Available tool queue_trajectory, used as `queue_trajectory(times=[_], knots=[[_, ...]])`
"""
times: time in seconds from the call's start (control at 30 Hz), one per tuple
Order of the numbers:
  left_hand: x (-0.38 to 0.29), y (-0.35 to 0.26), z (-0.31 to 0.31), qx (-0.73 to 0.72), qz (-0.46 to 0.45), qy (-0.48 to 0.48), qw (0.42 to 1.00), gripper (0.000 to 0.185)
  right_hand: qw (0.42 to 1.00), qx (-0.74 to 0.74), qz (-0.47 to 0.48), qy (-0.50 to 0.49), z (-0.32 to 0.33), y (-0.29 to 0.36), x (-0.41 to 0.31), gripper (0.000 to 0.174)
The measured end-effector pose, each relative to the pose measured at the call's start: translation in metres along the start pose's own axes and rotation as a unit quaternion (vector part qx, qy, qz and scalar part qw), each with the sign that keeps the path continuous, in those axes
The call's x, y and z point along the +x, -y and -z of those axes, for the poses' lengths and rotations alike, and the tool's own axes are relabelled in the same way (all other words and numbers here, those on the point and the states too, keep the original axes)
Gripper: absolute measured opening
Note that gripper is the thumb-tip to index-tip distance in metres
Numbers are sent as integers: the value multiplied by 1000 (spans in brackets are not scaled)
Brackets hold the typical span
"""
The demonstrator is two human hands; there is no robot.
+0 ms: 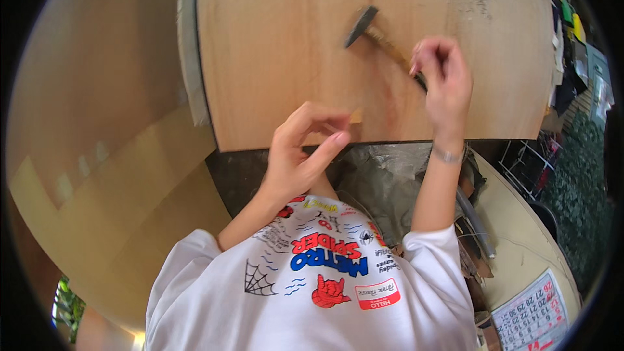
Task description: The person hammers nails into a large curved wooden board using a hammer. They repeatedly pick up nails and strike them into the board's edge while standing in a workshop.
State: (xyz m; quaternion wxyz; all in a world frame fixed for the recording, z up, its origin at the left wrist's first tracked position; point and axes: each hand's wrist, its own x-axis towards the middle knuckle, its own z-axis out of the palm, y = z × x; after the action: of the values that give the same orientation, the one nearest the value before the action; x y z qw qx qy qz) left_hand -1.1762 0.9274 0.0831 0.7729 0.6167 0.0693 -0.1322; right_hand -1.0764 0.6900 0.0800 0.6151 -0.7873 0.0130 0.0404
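A hammer (361,27) with a dark metal head and a wooden handle is on or just above a broad wooden panel (273,58). My right hand (444,80), blurred and wearing a metal-coloured wristband, has its fingers curled over the dark end of the handle. Whether they grip it is unclear. Over the panel's near edge, my left hand (307,144) has its thumb and index finger curved towards each other with a gap between them. A small tan piece (356,116) shows at its fingertips; I cannot tell whether it is held or lies on the panel.
Left of the panel stands a large curved-looking tan surface (122,180). At lower right, a cream surface (507,234) bears a printed calendar sheet (531,312) and a grey tube (475,224). Beyond it are a metal rack (526,163) and mixed items (570,48).
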Motion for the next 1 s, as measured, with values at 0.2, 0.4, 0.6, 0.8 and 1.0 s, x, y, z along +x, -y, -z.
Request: queue_trajectory(times=[0.2, 0.4, 0.6, 0.8, 1.0], knots=[[-60, 29, 2, -204, 51, -8, 978, 24, 977, 174, -120, 14, -87, 33, -154, 33], [-112, 50, 45, -170, 64, -5, 983, 16, 936, 245, -224, 117, -107, 20, -194, 30], [-93, 63, 109, 246, -177, -302, 904, 17, 848, -476, 208, -105, -63, 2, -104, 39], [-83, 80, 116, 234, -193, -320, 898, 18, 799, -568, 167, -100, 2, -54, -57, 39], [-84, 85, 116, 231, -207, -341, 887, 16, 870, -474, 97, -98, -7, -39, -76, 31]])
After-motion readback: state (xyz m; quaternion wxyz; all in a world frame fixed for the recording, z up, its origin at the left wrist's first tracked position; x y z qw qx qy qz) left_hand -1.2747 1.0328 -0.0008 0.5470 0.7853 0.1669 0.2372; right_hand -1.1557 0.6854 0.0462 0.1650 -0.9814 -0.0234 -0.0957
